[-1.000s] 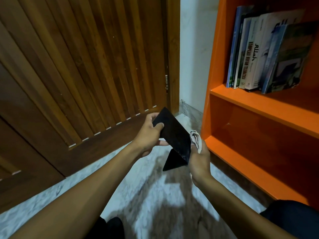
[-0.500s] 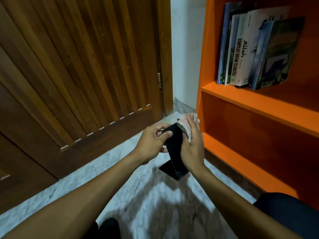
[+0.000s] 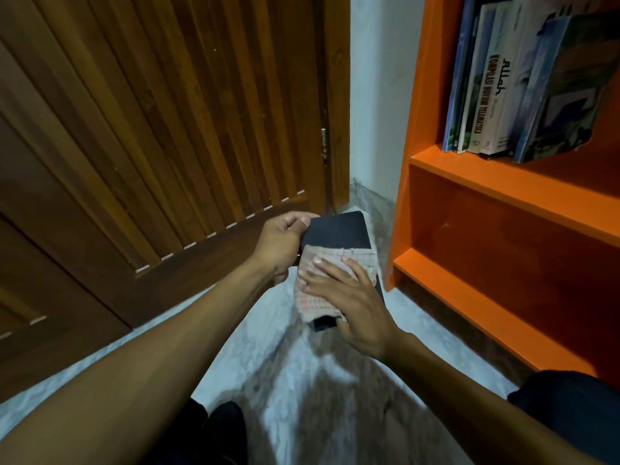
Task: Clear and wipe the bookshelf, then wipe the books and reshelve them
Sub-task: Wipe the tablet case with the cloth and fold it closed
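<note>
A black book point(image 3: 337, 229) is held flat above the floor, just left of the orange bookshelf point(image 3: 503, 182). My left hand point(image 3: 280, 243) grips its far left edge. My right hand point(image 3: 349, 303) lies flat on a pinkish checked cloth point(image 3: 322, 283) spread over the near half of the cover, fingers pressing it down. Several books point(image 3: 516, 85) stand leaning on the upper shelf. The shelf below them holds nothing that I can see.
A brown slatted wooden door point(image 3: 167, 122) fills the left side. A white wall corner point(image 3: 379, 95) sits between door and bookshelf. The floor point(image 3: 302, 380) is pale marble tile. My dark-clothed knees show at the bottom edge.
The black book was tilted on edge between my hands; now it lies flat. My right hand has spread the cloth over its cover and moved toward me across it.
</note>
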